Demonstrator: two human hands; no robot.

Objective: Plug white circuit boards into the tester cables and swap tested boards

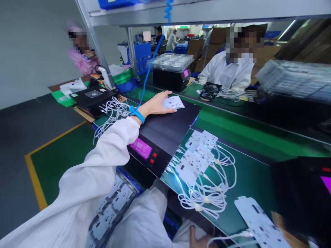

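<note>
My left hand reaches far forward with its fingers stretched flat on a white punched card. The card lies on top of a black machine with a pink display and red buttons. A blue wrist strap with a coiled blue cord sits on that wrist. Only a sliver of my right hand shows at the bottom edge, next to a white cable; its fingers are hidden. More white cards and coiled white cables lie on the green mat.
A second black machine stands at the right. A tray of cards rests near my lap. Across the green conveyor, a person in a white coat sits by a small fan. Another person in pink sits far left.
</note>
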